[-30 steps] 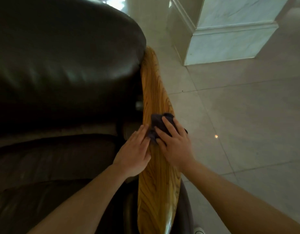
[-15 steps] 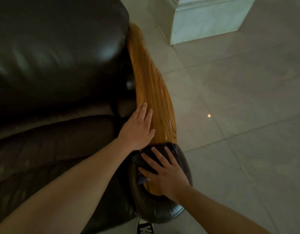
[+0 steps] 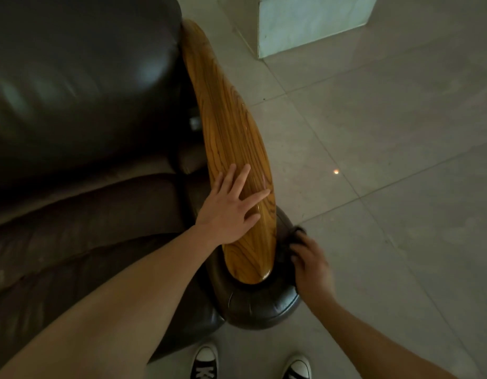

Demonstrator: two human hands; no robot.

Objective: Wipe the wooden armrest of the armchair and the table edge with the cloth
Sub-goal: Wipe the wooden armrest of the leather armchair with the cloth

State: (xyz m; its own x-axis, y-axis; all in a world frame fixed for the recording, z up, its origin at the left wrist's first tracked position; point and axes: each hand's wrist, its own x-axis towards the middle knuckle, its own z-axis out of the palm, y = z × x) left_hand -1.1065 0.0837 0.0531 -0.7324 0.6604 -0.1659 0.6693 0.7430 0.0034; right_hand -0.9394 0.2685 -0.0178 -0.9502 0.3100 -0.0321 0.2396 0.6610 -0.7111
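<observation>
One wooden armrest (image 3: 231, 149) is seen on the right side of one dark leather armchair (image 3: 80, 110), running from the backrest down to the rounded leather arm front (image 3: 258, 302). Two bare hands are in view. The left hand (image 3: 231, 212) is laid flat on the near half of the armrest, fingers spread, nothing gripped. The right hand (image 3: 313, 266) is blurred, off the wood – placed at the outer side of the arm front, just beside the armrest tip; its grip is closed around one dark cloth (image 3: 290, 242), bunched and pressed against the leather. Only part of the cloth is visible past the fingers. Two black-and-white sneakers (image 3: 205, 362) are seen on the tiled floor (image 3: 387, 165) below the chair. One pale stone column base (image 3: 313, 23) is seen at top right – well apart from the chair. One small light spot (image 3: 336, 172) is seen on the floor.
</observation>
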